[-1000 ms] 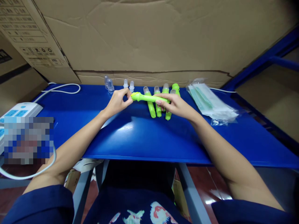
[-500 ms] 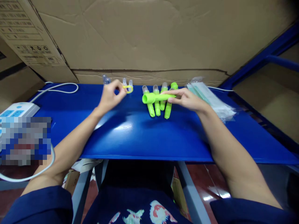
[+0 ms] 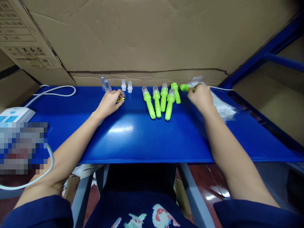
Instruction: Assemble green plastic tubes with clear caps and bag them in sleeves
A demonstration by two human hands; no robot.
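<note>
My left hand is closed on a small yellow ring, low over the blue table. Beside it stand two clear plastic caps and two small white-based pieces. My right hand is closed round a lime-green torch-like tube, part of it hidden by the fingers. Left of that hand lie several green torch-like sticks with clear tips. Another green tube, without a clear tip, rests at their right end.
Behind my right hand are clear plastic bags with white contents. A white power strip and its cable occupy the left side. Cardboard walls off the back, and a blue metal frame stands at the right.
My right hand has carried the green tube rightward, from above the row of sticks to beside the plastic bags. My left hand has lowered slightly with the yellow ring.
</note>
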